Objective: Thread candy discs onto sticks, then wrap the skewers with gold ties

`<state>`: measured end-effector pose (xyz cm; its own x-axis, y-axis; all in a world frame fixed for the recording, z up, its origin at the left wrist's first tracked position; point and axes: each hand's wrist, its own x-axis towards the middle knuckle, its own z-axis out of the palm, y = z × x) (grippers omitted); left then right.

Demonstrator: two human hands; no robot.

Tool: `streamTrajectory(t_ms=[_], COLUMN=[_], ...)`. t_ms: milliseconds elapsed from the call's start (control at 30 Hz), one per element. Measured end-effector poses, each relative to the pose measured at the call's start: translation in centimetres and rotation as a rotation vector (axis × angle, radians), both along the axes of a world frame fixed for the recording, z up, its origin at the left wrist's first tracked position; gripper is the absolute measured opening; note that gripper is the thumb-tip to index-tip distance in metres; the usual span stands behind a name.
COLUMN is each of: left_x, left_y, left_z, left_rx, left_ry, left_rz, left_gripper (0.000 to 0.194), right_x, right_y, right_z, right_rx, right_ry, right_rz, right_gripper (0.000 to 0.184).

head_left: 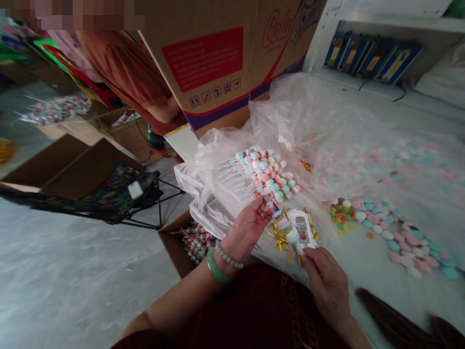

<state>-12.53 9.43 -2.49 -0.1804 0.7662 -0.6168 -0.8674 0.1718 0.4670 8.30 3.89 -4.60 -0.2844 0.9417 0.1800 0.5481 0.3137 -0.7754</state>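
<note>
My left hand (pixel 250 225) is closed around a marshmallow skewer (pixel 284 224), whose striped pastel pieces point right and toward me. Just beyond it lies a pile of finished marshmallow skewers (pixel 267 172), their thin white sticks pointing left. My right hand (pixel 325 276) has its fingers pinched at the lower edge of some white printed cards (pixel 303 228); what lies between the fingertips is hidden. Gold twist ties (pixel 281 238) are scattered beside and under the cards. Loose pink, white and blue marshmallows (pixel 410 242) and small fruit-coloured gummies (pixel 341 215) lie to the right.
Crumpled clear plastic (pixel 308 106) covers much of the table, with more marshmallows beneath it. A large printed carton (pixel 225 63) stands behind. Below the table's left edge, an open box (pixel 196 242) holds wrapped skewers. A co-worker's brown sleeve (pixel 123 68) and a folding stool (pixel 141 198) are at left.
</note>
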Motion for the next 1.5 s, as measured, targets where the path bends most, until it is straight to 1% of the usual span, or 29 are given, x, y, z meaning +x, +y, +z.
streamTrajectory(t_ms=[133, 200, 300, 367, 400, 433, 467, 600, 667, 733, 800, 833, 900, 967, 1100, 1167, 1200, 1267, 1367, 1433, 1500], left_x=[0.0, -0.1, 0.0, 0.1, 0.2, 0.2, 0.2, -0.2, -0.6, -0.8, -0.9, -0.8, -0.7, -0.6, -0.9, -1.0, -1.1, -1.1, -1.0, -0.8, -0.6], left_y=[-0.2, -0.5, -0.8, -1.0, -1.0, -1.0, -1.0, -0.8, -0.7, -0.7, -0.8, -0.9, -1.1, -1.1, -1.0, -0.8, -0.7, -0.6, -0.6, -0.7, -0.9], left_z=[-0.4, -0.4, -0.3, -0.1, 0.0, 0.0, 0.1, 0.2, 0.1, -0.2, -0.5, -0.6, -1.0, -1.3, -1.6, -1.7, -1.8, -2.1, -2.6, -2.9, -3.1], left_rx=[0.059, 0.113, 0.174, 0.198, 0.206, 0.211, 0.213, 0.164, 0.136, 0.124, 0.128, 0.136, 0.161, 0.185, 0.199, 0.192, 0.185, 0.171, 0.170, 0.183, 0.196], left_ry=[0.087, 0.126, 0.215, 0.274, 0.290, 0.294, 0.290, 0.301, 0.334, 0.349, 0.333, 0.318, 0.289, 0.276, 0.270, 0.255, 0.247, 0.229, 0.192, 0.166, 0.156], left_rz=[-0.118, -0.160, -0.188, -0.198, -0.199, -0.199, -0.198, -0.182, -0.162, -0.164, -0.205, -0.225, -0.250, -0.245, -0.254, -0.274, -0.278, -0.266, -0.202, -0.164, -0.161], left_gripper=[0.019, 0.021, 0.026, 0.027, 0.028, 0.029, 0.030, 0.031, 0.031, 0.030, 0.031, 0.032, 0.033, 0.033, 0.036, 0.037, 0.037, 0.037, 0.034, 0.031, 0.031], right_x=[0.0, -0.1, -0.3, -0.8, -1.0, -1.2, -1.4, -1.6, -1.6, -1.6, -1.6, -1.7, -1.9, -2.2, -2.5, -2.7, -2.8, -3.0, -3.2, -3.2, -3.2], right_y=[0.4, 0.6, 0.8, 0.8, 0.8, 0.7, 0.7, 0.6, 0.4, 0.3, 0.3, 0.4, 0.6, 1.0, 1.7, 1.8, 1.8, 1.8, 1.8, 1.9, 2.0], right_z=[0.2, 0.2, 0.1, 0.2, 0.3, 0.3, 0.4, 0.1, -0.1, -0.3, -0.3, -0.3, -0.2, -0.1, 0.3, 0.3, 0.3, 0.3, 0.4, 0.5, 0.5], right_rx=[-0.381, -0.543, -0.713, -0.738, -0.700, -0.629, -0.534, -0.066, 0.120, 0.222, 0.234, 0.209, 0.097, -0.086, -0.605, -0.807, -0.870, -0.948, -1.074, -1.191, -1.299], right_ry=[0.178, 0.272, 0.377, 0.359, 0.314, 0.251, 0.175, -0.137, -0.263, -0.340, -0.354, -0.335, -0.248, -0.120, 0.176, 0.328, 0.398, 0.516, 0.667, 0.777, 0.876], right_rz=[-0.056, -0.080, -0.057, -0.050, -0.053, -0.056, -0.055, -0.022, -0.015, -0.008, -0.004, -0.004, -0.003, -0.007, 0.028, 0.035, 0.028, 0.003, -0.021, -0.016, 0.004], right_gripper=[0.017, 0.018, 0.021, 0.021, 0.021, 0.020, 0.019, 0.020, 0.021, 0.022, 0.022, 0.021, 0.021, 0.019, 0.016, 0.016, 0.017, 0.018, 0.019, 0.020, 0.021])
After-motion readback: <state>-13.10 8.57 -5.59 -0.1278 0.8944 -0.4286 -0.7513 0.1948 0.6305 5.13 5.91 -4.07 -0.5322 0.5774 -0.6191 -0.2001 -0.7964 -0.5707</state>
